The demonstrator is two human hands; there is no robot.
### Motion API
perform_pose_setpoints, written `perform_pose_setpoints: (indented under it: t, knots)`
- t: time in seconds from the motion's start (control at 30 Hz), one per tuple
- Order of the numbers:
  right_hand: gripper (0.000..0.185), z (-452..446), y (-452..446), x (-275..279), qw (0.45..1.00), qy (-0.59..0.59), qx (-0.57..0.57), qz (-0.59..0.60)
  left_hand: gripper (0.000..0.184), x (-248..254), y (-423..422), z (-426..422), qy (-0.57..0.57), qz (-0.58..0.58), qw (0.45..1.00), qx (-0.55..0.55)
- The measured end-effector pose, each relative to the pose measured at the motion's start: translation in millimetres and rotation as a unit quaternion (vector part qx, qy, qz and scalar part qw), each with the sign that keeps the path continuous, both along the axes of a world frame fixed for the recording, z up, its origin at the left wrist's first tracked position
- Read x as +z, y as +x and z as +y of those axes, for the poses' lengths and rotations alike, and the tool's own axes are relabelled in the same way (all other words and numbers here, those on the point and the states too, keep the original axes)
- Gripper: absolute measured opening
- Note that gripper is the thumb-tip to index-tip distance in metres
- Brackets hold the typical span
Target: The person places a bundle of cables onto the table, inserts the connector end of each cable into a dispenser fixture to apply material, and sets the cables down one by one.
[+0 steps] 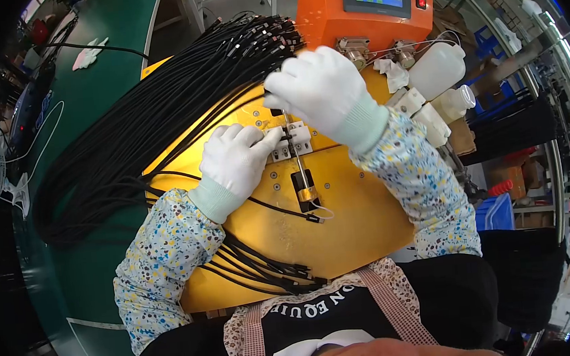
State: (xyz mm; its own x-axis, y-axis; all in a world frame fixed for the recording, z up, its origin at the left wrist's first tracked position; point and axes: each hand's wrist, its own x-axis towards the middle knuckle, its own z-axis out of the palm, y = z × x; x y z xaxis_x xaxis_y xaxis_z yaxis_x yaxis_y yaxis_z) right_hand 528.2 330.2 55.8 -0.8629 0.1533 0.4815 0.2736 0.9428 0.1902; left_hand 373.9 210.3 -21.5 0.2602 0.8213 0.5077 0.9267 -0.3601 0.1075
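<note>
Both hands wear white gloves with pale green cuffs. My left hand (pixel 232 159) is closed, its index fingertip against a small white fixture block (pixel 300 138) on the yellow plate. What lies under its fingers is hidden. My right hand (pixel 321 90) is curled shut just above the fixture, near the tips of the bundle; its fingers cover whatever they hold. Below the block, a metal rod runs to a brass-coloured cylinder (pixel 307 195) on a black mount. A single black cable (pixel 277 207) passes beneath my left hand and ends in a connector beside the cylinder.
A thick bundle of black cables (pixel 112 135) spreads across the left and back. Several more cables (pixel 265 264) lie at the plate's front edge. An orange machine (pixel 325 12) with a lit screen stands behind. White plastic bottles (pixel 438 69) sit at right; a green table (pixel 112 23) is at left.
</note>
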Motion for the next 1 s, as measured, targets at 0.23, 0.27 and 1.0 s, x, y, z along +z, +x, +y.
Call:
perform_pose_setpoints:
  t: [0.23,0.27,1.0]
  knots:
    - [0.023,-1,23,-10,0.995,-0.049,0.017,0.08,0.036,3,-1,1,0.008,-0.011,1.0,-0.003]
    - [0.021,-1,23,-10,0.995,-0.043,0.007,0.085,0.035,2,-1,2,-0.002,-0.014,1.0,-0.007]
    - [0.012,-24,47,-28,0.8,-0.591,-0.098,0.027,0.026,27,6,-8,-0.309,-0.528,0.79,-0.049]
